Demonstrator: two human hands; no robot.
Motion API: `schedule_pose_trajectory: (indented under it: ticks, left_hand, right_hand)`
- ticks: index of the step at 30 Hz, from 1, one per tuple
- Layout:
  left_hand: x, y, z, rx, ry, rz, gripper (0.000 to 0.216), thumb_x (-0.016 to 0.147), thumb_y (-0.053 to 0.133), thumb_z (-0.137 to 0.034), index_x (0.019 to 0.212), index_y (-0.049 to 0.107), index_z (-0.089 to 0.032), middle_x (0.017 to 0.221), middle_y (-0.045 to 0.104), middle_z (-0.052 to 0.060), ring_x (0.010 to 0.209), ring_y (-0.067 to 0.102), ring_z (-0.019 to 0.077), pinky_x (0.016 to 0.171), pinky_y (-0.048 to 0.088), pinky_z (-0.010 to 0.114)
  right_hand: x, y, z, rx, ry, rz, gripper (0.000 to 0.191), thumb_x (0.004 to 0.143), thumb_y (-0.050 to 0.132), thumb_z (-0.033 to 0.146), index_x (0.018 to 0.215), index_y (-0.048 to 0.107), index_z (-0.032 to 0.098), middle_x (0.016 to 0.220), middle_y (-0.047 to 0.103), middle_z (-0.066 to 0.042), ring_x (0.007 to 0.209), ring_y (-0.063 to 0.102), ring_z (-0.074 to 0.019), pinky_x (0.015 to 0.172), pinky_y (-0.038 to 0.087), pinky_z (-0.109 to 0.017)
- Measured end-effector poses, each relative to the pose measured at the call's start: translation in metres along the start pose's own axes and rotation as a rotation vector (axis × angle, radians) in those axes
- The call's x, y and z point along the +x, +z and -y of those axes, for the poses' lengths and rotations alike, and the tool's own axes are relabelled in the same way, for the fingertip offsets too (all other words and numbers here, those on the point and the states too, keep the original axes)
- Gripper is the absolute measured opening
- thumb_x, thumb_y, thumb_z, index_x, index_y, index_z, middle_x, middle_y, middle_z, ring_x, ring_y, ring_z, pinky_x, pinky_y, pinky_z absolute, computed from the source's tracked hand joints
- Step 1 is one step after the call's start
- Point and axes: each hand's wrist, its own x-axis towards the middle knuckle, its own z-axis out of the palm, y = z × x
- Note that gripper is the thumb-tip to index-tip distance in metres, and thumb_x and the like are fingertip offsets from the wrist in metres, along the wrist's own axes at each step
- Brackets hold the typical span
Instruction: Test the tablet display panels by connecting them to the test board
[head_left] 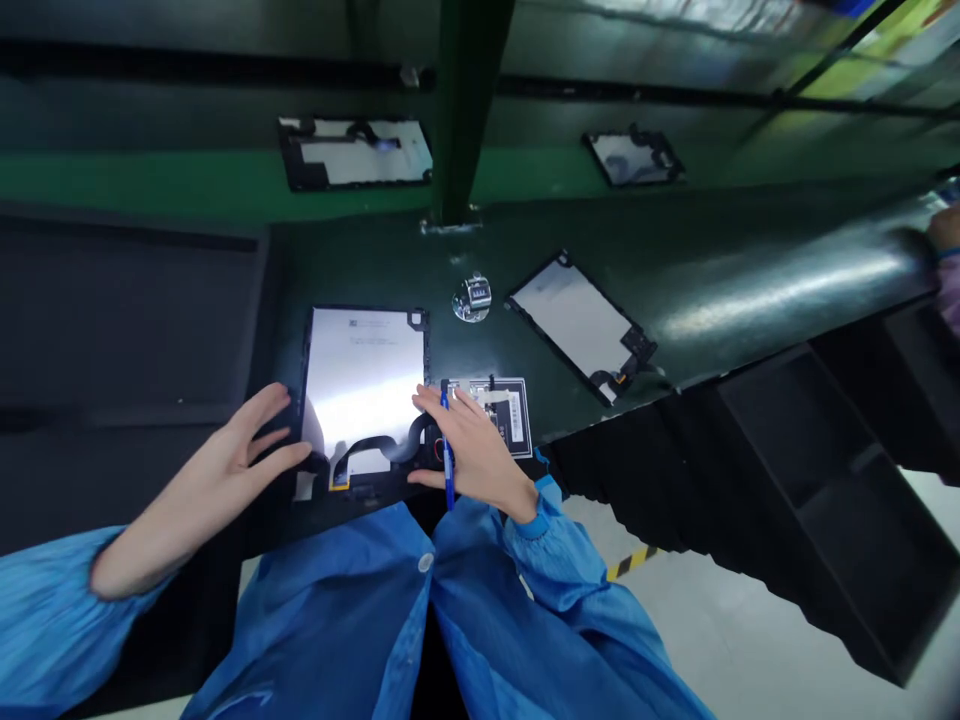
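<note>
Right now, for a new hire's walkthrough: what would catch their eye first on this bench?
The bright panel sits front and centre, with the left hand at its edge and the right hand holding a blue pen beside its black ribbon cable. Beyond it stands a metal tally counter, and a second panel lies to the right on the dark green bench.

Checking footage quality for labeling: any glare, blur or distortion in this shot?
Head view: glare washes out the display panel; a light streak runs along the dark green bench; wide-angle distortion bends and tilts the bench edge; a co-worker's hand at the right edge looks blurred.
</note>
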Motion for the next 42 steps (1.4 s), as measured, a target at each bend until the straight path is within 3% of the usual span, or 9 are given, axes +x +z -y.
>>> schedule_pose_trajectory:
  ticks: [3, 7, 11, 17, 20, 24, 32, 37, 42]
  left_hand:
    - [0.008, 0.001, -0.014, -0.193, -0.082, -0.063, 0.074, 0.053, 0.08, -0.051, 0.12, 0.06, -0.028, 0.144, 0.055, 0.005, 0.136, 0.045, 0.0333, 0.12, 0.034, 0.04]
    - [0.019, 0.003, -0.042, -0.395, -0.24, -0.009, 0.029, 0.075, 0.062, -0.035, 0.098, 0.063, -0.018, 0.118, 0.067, 0.01, 0.115, 0.06, 0.024, 0.07, 0.056, 0.023]
    - [-0.004, 0.018, -0.068, -0.533, -0.091, 0.065, 0.033, 0.075, 0.059, -0.033, 0.102, 0.068, -0.015, 0.104, 0.071, 0.007, 0.094, 0.064, 0.02, 0.064, 0.055, 0.021]
    - [-0.032, 0.038, -0.057, -0.302, 0.307, 0.711, 0.038, 0.086, 0.063, -0.048, 0.107, 0.075, -0.02, 0.092, 0.07, 0.008, 0.083, 0.065, 0.0212, 0.078, 0.052, 0.03]
    - [-0.009, 0.034, -0.036, -0.233, 0.45, 0.516, 0.032, 0.094, 0.057, -0.043, 0.112, 0.074, -0.021, 0.103, 0.07, 0.007, 0.098, 0.063, 0.0208, 0.089, 0.048, 0.029]
    - [0.032, 0.033, -0.015, -0.56, 0.38, 0.123, 0.038, 0.092, 0.062, -0.037, 0.123, 0.064, -0.016, 0.129, 0.063, 0.01, 0.125, 0.055, 0.0232, 0.102, 0.048, 0.032]
    - [0.039, 0.027, -0.032, -0.834, -0.173, 0.223, 0.053, 0.101, 0.036, -0.05, 0.141, 0.054, -0.02, 0.121, 0.07, 0.011, 0.125, 0.059, 0.0318, 0.106, 0.05, 0.05]
    - [0.037, 0.025, -0.037, -0.832, -0.202, 0.121, 0.052, 0.098, 0.046, -0.052, 0.139, 0.059, -0.022, 0.118, 0.072, 0.009, 0.126, 0.059, 0.0326, 0.108, 0.049, 0.05]
    - [0.039, 0.027, -0.036, -0.852, -0.231, 0.101, 0.051, 0.098, 0.046, -0.051, 0.137, 0.06, -0.022, 0.119, 0.071, 0.009, 0.128, 0.057, 0.0331, 0.109, 0.047, 0.052]
  right_hand:
    - [-0.002, 0.002, -0.003, 0.031, 0.026, -0.005, 0.089, 0.083, 0.071, 0.059, 0.152, 0.032, 0.019, 0.156, 0.042, -0.014, 0.148, 0.038, -0.0276, 0.125, 0.027, -0.051]
    - [-0.008, -0.001, -0.008, 0.17, 0.068, -0.05, 0.094, 0.076, 0.077, 0.059, 0.152, 0.035, 0.022, 0.154, 0.046, -0.014, 0.145, 0.041, -0.0299, 0.124, 0.03, -0.052]
    - [-0.012, -0.019, -0.001, 0.591, 0.122, -0.279, 0.08, 0.083, 0.074, 0.055, 0.15, 0.039, 0.029, 0.15, 0.051, -0.01, 0.139, 0.051, -0.0277, 0.116, 0.044, -0.047]
    - [-0.022, -0.059, 0.04, 0.79, 0.278, -0.533, 0.071, 0.091, 0.064, 0.053, 0.153, 0.037, 0.032, 0.154, 0.048, -0.007, 0.143, 0.045, -0.0298, 0.114, 0.045, -0.05]
    - [-0.023, -0.066, 0.041, 0.614, 0.402, -0.644, 0.06, 0.093, 0.065, 0.039, 0.149, 0.046, 0.03, 0.156, 0.046, -0.002, 0.148, 0.038, -0.0276, 0.125, 0.031, -0.047]
    - [-0.008, -0.05, 0.033, 0.609, 0.374, -0.674, 0.057, 0.095, 0.056, 0.031, 0.15, 0.045, 0.027, 0.155, 0.046, 0.0, 0.147, 0.039, -0.0256, 0.125, 0.032, -0.045]
    - [0.038, -0.009, 0.047, 0.525, 0.265, -0.499, 0.065, 0.099, 0.041, 0.029, 0.16, 0.02, 0.026, 0.155, 0.046, -0.001, 0.145, 0.042, -0.0198, 0.12, 0.042, -0.04]
    - [0.018, -0.015, 0.016, 0.379, 0.316, -0.634, 0.044, 0.101, 0.044, 0.035, 0.143, 0.042, 0.023, 0.123, 0.069, -0.007, 0.109, 0.068, -0.0189, 0.089, 0.06, -0.035]
    - [-0.016, -0.02, -0.038, -0.128, 0.308, -0.817, 0.008, 0.092, 0.055, 0.023, 0.092, 0.063, 0.022, 0.082, 0.069, -0.002, 0.07, 0.06, -0.0156, 0.071, 0.054, -0.032]
